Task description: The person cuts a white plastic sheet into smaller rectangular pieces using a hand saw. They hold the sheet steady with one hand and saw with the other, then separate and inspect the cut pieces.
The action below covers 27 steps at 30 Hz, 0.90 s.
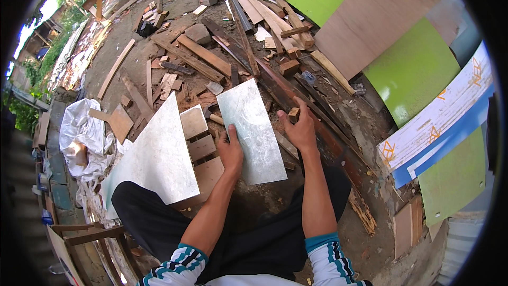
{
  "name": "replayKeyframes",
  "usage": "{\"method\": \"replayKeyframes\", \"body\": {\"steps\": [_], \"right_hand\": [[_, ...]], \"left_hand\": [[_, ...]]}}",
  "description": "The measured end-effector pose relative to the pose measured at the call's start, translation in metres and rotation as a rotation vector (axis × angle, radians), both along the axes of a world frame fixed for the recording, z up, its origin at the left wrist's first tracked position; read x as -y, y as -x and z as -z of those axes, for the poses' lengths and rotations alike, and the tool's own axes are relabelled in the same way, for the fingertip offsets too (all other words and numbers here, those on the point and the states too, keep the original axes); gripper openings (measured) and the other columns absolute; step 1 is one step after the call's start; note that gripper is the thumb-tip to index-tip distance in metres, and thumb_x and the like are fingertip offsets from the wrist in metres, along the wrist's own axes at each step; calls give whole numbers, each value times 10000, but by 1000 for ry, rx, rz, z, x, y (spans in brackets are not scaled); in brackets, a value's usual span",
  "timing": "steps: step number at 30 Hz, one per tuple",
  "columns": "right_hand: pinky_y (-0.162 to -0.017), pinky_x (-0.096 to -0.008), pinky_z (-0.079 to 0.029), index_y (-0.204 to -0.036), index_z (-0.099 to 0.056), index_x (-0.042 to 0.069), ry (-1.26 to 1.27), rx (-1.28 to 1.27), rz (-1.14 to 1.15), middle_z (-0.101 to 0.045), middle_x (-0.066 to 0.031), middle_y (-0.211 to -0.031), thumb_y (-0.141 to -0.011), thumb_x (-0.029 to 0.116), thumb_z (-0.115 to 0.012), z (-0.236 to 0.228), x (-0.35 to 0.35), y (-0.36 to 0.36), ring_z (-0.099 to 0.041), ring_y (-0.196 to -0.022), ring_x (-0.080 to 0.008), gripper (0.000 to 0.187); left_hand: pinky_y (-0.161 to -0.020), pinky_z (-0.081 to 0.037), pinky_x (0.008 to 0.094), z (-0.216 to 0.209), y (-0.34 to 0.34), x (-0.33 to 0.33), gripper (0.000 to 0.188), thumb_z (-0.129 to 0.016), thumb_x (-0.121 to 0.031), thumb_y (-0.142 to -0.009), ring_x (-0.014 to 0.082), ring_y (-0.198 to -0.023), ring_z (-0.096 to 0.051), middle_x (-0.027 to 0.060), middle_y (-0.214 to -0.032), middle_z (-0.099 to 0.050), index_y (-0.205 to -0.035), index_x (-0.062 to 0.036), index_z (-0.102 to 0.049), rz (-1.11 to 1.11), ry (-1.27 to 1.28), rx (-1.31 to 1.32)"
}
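Observation:
My left hand (230,150) grips the left edge of a rectangular pale grey sheet (254,132), thumb lying on its face. This panel looks like sheet metal and is tilted up in front of me. To its right, my right hand (302,131) is raised, thumb and forefinger closed around a small brown wooden block (293,115). A larger pale grey sheet (161,153) with a pointed top leans by my left knee. Between the two sheets lie several light wooden boards (201,148), partly hidden by my left hand and forearm.
Scrap planks (203,55) and offcuts litter the ground ahead. A long dark beam (286,92) runs diagonally past my right hand. Green panels (415,69) and a brown plywood sheet (378,18) lie at the right. A white sack (84,137) and a wooden frame (95,235) are at the left.

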State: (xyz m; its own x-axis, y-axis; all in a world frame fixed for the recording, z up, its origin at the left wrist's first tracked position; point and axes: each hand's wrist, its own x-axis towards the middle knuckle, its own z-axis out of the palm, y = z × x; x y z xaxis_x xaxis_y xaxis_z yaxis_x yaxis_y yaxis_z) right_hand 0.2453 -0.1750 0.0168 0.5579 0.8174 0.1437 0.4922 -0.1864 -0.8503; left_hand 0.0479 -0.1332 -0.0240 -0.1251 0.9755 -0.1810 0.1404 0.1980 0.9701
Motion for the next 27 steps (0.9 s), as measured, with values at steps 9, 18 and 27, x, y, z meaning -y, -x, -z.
{"method": "replayKeyframes", "body": {"steps": [9,18,27], "right_hand": [[-843,-326,-504,-1016,-717,25,79,-459,-296,-722,-97,-940,-838,226,-758,1,-8,2,-661,-901,-168,272],[-770,-320,-514,-985,-700,-11,73,-492,-249,-706,-77,-862,-830,190,-742,14,-12,4,-646,-801,-150,257],[-606,-285,-482,-936,-695,6,130,-477,-225,-672,-34,-733,-860,184,-734,9,-14,1,-591,-618,-105,198]], "left_hand": [[-831,-488,346,12,4,3,549,-547,-426,-1036,189,-904,-623,163,-1012,-707,-1134,102,-655,71,57,51],[-814,-493,344,11,5,11,536,-556,-411,-1033,196,-878,-633,168,-976,-711,-1114,109,-660,66,45,-12],[-802,-490,345,1,6,13,543,-567,-408,-1028,186,-852,-619,163,-961,-706,-1095,122,-661,78,33,-42]]}}
